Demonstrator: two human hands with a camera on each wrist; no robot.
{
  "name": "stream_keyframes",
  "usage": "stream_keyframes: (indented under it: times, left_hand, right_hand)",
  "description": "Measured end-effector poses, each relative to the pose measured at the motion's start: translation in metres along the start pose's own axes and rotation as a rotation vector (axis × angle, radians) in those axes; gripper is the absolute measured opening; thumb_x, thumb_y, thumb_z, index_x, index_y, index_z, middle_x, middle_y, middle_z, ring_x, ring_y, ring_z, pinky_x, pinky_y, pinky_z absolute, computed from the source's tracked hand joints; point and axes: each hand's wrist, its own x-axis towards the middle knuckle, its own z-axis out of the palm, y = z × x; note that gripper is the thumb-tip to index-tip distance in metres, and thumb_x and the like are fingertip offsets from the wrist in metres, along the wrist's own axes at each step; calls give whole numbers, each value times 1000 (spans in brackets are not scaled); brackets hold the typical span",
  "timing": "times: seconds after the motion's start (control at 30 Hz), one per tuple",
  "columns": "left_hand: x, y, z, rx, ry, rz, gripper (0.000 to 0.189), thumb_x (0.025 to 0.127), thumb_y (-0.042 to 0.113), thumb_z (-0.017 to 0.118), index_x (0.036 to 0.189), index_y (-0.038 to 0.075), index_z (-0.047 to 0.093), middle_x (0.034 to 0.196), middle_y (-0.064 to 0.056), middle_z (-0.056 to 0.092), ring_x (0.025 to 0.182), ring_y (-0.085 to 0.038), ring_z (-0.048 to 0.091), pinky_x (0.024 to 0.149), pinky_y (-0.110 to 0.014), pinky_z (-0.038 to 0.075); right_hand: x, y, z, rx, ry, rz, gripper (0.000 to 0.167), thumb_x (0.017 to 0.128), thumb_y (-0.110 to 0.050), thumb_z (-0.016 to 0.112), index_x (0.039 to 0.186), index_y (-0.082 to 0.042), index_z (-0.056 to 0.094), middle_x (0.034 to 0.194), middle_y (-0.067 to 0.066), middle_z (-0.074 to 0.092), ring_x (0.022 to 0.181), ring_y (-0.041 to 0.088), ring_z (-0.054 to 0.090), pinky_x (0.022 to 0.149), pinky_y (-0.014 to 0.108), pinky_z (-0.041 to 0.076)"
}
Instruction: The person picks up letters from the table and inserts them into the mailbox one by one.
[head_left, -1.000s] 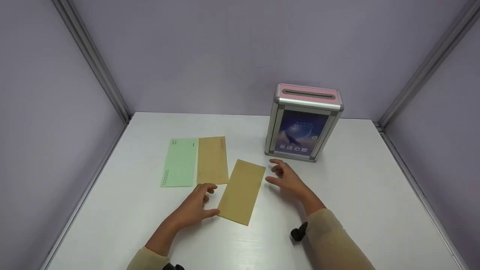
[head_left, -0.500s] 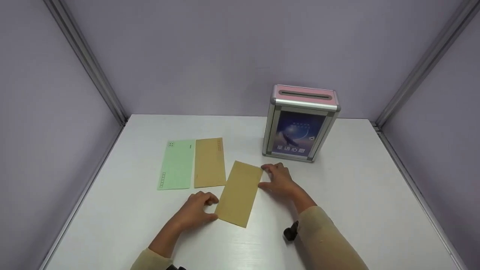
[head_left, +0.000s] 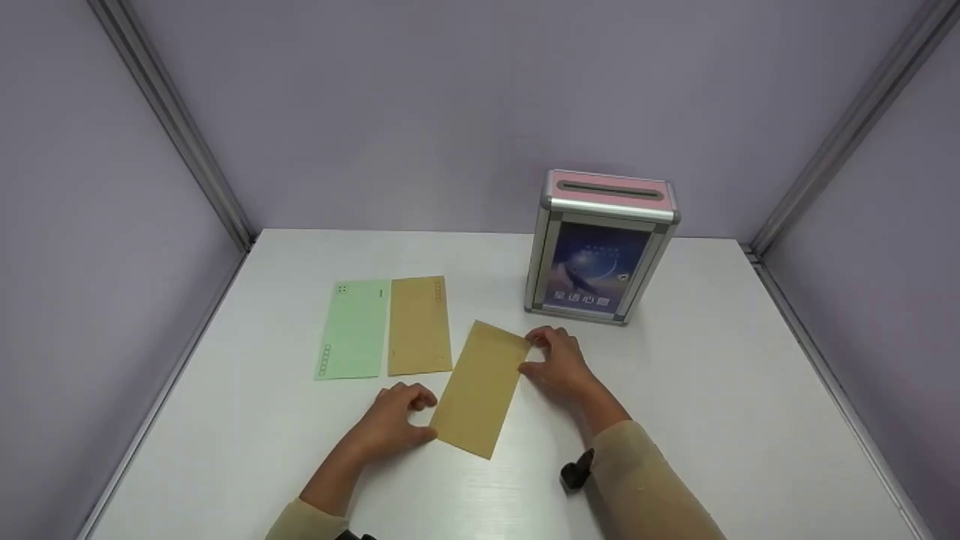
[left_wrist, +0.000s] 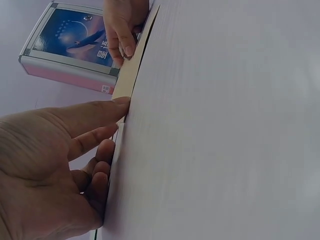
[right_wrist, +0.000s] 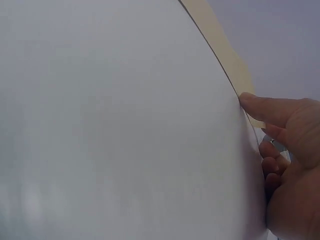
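Note:
A plain tan envelope [head_left: 480, 390] lies slanted on the table between both hands. My left hand [head_left: 394, 424] is at its lower left, thumb tip at the edge and index finger bent close beside it. In the left wrist view, the left thumb [left_wrist: 95, 116] reaches the envelope's edge. My right hand [head_left: 559, 364] pinches the upper right corner with thumb and index finger. In the right wrist view, the right thumb [right_wrist: 270, 107] meets the edge of the tan paper [right_wrist: 225, 50]; the remaining fingers are curled beneath.
A green envelope [head_left: 352, 330] and another tan envelope [head_left: 420, 326] lie side by side at left. Behind my right hand stands a metal-framed box [head_left: 600, 266] with a slot [head_left: 611, 190] in its pink top. Grey walls enclose the white table [head_left: 750, 390] at back and sides.
My right hand has come left onto the envelope's upper right corner, and the envelope has turned slightly. The left index finger has come closer to the left edge; the box and other envelopes stay put.

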Motion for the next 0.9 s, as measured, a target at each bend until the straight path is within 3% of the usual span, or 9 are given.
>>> stream_keyframes:
  times: [0.23,0.4,0.5,0.7,0.9]
  left_hand:
    - [1,2,1,9,7,-28,43,85,21,93,122,19,70,114,-2,63,111,-21,52,96,-43,48]
    - [1,5,2,4,5,-42,43,86,21,93,122,20,70,114,-2,63,111,-21,51,97,-43,48]
    - [1,5,3,6,6,-37,42,87,22,92,123,21,70,115,-1,63,113,-21,52,98,-43,49]
    - [1,3,3,17,-3,-11,42,88,22,90,124,21,69,117,-3,62,114,-22,51,97,-44,49]
    - [0,1,3,19,-10,-18,41,90,24,89,126,25,69,120,-4,61,116,-23,49,98,-46,48]
  right_hand:
    - [3,3,-2,107,35,-9,23,100,-7,72,122,-13,67,116,10,66,110,25,55,100,41,45]
    - [1,4,-5,204,21,33,13,105,-12,66,116,-16,67,104,4,65,96,20,58,87,34,47]
    - [0,5,-9,254,31,41,7,106,-17,69,112,-15,68,99,1,65,92,17,58,85,31,47]
    - [0,9,-17,395,21,31,7,107,-9,67,111,-4,65,93,-3,60,90,13,55,84,26,47]
    - [-2,11,-21,507,-5,48,10,107,-11,68,112,-3,65,92,-3,61,89,14,56,83,27,48]
